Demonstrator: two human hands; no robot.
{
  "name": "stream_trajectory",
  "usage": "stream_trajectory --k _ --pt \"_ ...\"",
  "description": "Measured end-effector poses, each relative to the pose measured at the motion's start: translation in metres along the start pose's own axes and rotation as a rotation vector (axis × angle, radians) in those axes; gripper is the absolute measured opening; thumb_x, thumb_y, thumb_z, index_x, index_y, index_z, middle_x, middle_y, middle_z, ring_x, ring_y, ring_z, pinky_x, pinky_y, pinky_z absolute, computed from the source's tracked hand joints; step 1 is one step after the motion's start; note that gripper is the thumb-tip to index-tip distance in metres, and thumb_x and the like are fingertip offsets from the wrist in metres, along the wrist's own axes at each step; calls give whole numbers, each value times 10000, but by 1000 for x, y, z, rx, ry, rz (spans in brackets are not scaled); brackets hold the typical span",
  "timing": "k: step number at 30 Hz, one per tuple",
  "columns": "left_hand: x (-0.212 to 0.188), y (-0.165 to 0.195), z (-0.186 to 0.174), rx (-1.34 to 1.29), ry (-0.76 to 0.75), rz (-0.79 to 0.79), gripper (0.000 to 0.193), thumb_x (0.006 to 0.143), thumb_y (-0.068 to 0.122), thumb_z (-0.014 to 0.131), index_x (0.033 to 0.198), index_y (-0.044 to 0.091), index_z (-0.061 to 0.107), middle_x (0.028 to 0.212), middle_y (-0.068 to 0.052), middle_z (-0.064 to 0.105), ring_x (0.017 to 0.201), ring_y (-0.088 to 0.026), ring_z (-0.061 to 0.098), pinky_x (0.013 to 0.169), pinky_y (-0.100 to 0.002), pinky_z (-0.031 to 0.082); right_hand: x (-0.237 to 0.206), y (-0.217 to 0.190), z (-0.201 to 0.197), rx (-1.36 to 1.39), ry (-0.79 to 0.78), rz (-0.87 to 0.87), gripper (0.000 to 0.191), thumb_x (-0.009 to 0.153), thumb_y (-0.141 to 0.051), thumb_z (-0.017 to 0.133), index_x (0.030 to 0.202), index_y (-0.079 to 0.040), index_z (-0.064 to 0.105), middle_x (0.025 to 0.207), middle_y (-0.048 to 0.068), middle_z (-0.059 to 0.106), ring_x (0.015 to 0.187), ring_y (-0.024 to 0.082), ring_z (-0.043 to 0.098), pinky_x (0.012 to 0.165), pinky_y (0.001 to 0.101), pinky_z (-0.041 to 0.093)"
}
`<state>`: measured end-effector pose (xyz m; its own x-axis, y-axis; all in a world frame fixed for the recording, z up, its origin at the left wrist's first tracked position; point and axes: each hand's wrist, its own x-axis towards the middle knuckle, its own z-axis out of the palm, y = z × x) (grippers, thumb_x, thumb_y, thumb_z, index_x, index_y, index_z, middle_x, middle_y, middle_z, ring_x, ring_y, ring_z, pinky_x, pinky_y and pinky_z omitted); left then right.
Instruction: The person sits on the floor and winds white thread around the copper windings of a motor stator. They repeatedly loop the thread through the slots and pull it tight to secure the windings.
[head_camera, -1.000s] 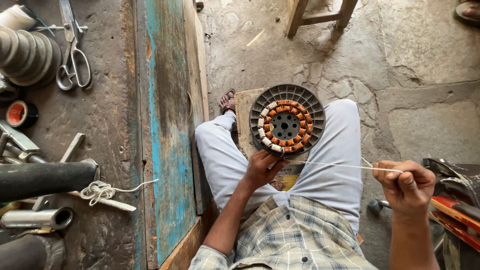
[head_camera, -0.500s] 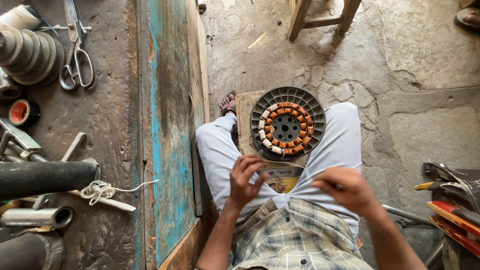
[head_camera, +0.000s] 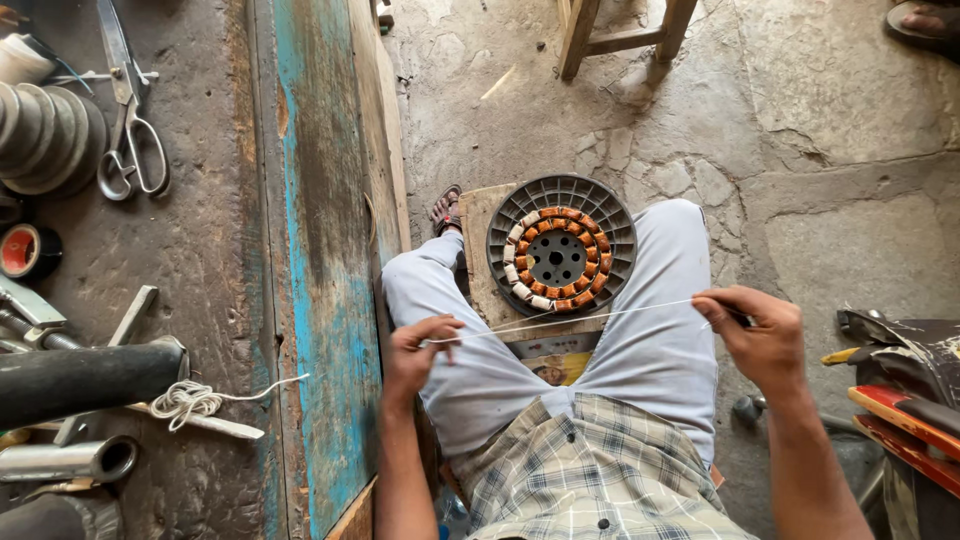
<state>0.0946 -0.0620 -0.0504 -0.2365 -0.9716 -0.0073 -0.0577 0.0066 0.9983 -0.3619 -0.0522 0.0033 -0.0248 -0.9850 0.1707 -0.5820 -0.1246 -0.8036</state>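
Item: fan stator (head_camera: 560, 246), copper-wound, on your lap at twelve o'clock. Your left hand (head_camera: 415, 350) and right hand (head_camera: 757, 335) both pinch white thread (head_camera: 570, 319) taut. Step: lacing coils. Next move, likely: careful threading.

Two bare hands held apart above the seated person's lap

The left hand (head_camera: 415, 350) is seen curled above the left thigh, its fingertips pinched together, with the forearm rising straight from the lower edge of view. The right hand (head_camera: 762, 338) is held farther out, beyond the right thigh, its fingers closed in a loose fist and its knuckles turned upward. Both forearms are bare, and the right one is angled outward from the lap.
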Motion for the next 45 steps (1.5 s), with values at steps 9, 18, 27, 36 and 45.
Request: stream_trajectory --k 9,18,27,36,45 --pt "9 79 42 300 292 388 223 934 8 649 1094 159 683 1366 -92 635 1366 -289 567 1256 -497 411 11 -72 51 142 -171 -465 134 850 -164 799 936 -69 761 728 9 701 608 103 649 506 267 500" --pt "-7 47 85 116 -522 358 259 920 218 761 1086 25 717 1120 -132 746 1159 -290 701 1105 -468 544 5 -112 85 170 -309 -716 162 855 -243 805 902 -97 752 702 10 679 570 141 632 481 320 492" --pt "24 41 21 435 930 162 312 1089 274 581 985 -13 645 989 -151 683 854 -200 577 802 -386 517 12 -33 32 30 -142 -337 109 808 -136 797 874 -56 762 686 21 702 532 93 633 420 250 477" --pt "18 58 119 504 -325 630 313 897 368 822 878 84 691 820 -37 690 906 -198 692 743 -365 613 1 -83 70 150 -288 -636 170 768 -177 836 872 -65 762 683 24 668 571 143 627 479 318 466" --pt "20 39 28 461 931 46 210 1056 187 610 1043 -6 694 952 -148 672 823 -278 514 751 -441 434 25 -47 30 5 -144 -320 135 795 -116 816 893 -35 769 732 48 720 567 116 659 473 259 503"
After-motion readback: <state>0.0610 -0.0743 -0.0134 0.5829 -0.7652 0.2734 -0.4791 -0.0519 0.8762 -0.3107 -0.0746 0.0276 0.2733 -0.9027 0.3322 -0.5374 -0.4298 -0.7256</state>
